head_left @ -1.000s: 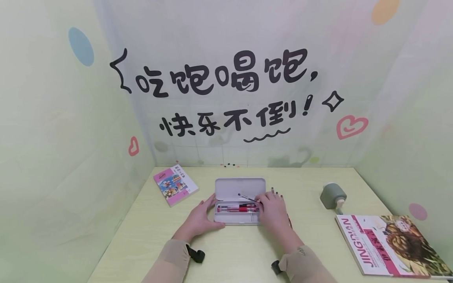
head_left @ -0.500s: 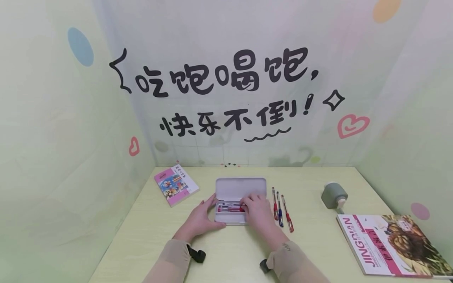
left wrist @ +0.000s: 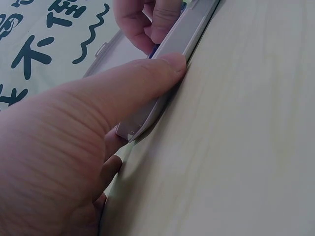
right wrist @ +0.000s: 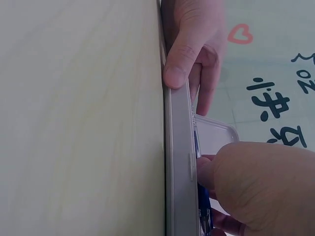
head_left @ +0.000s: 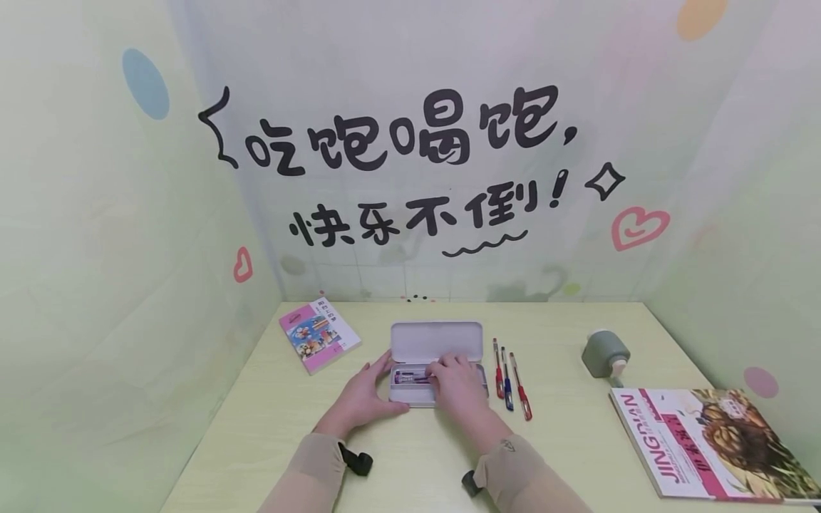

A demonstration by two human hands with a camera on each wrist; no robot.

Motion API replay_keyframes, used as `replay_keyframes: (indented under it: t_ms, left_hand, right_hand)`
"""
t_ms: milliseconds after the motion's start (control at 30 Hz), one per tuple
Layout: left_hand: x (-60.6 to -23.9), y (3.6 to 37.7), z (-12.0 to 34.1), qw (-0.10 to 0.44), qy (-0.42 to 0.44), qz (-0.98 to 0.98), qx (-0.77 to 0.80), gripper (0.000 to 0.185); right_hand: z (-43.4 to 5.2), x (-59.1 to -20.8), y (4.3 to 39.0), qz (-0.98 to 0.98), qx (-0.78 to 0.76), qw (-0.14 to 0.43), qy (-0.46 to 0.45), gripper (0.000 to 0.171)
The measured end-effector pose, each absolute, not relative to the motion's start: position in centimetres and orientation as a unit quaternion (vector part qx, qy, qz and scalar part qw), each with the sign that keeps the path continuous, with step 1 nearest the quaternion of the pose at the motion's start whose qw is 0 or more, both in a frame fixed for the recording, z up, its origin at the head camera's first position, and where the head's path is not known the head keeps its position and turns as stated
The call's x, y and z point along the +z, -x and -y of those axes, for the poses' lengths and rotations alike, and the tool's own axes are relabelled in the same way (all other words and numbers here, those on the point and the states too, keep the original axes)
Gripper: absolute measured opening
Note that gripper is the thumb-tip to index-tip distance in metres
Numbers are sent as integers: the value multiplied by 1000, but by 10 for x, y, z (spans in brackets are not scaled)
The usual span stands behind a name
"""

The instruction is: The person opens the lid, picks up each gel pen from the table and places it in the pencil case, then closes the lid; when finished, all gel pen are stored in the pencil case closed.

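While the left hand (head_left: 361, 395) braces the open pencil case (head_left: 436, 340) at mid-table, thumb against its near wall, the right hand (head_left: 457, 385) presses pens (head_left: 410, 375) inside, fingers curled. Risk: case skids rightward into three loose pens (head_left: 509, 377).

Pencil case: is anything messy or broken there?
Nothing looks broken or spilled. The pencil case lies open and flat, pens inside. Three pens lie outside it on the table, in a neat row. The left hand steadies the case; the right hand reaches in.
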State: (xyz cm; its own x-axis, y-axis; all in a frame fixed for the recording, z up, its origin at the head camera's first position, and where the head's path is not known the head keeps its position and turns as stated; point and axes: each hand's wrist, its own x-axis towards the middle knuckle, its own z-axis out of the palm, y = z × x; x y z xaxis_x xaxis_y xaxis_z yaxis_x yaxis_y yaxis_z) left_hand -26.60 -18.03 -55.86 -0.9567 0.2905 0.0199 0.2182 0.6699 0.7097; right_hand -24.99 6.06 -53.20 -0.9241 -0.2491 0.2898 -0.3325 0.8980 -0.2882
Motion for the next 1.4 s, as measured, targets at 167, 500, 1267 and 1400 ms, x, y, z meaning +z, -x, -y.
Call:
replay_keyframes:
  t_ms: [167, 500, 1267, 1400]
  left_hand:
    - [-559, 267, 181, 46, -141, -913, 380, 130]
    - [-558, 267, 181, 48, -144, -915, 374, 129]
    - [-556, 266, 178, 51, -137, -915, 376, 132]
    - [-556, 265, 179, 54, -133, -915, 377, 133]
  right_hand:
    - [-59, -531, 250, 969, 154, 120, -153, 15]
    - [-58, -528, 248, 971, 135, 127, -153, 15]
    - [-118, -533, 249, 955, 193, 204, -91, 23]
    - [-137, -529, 241, 955, 230, 178, -49, 29]
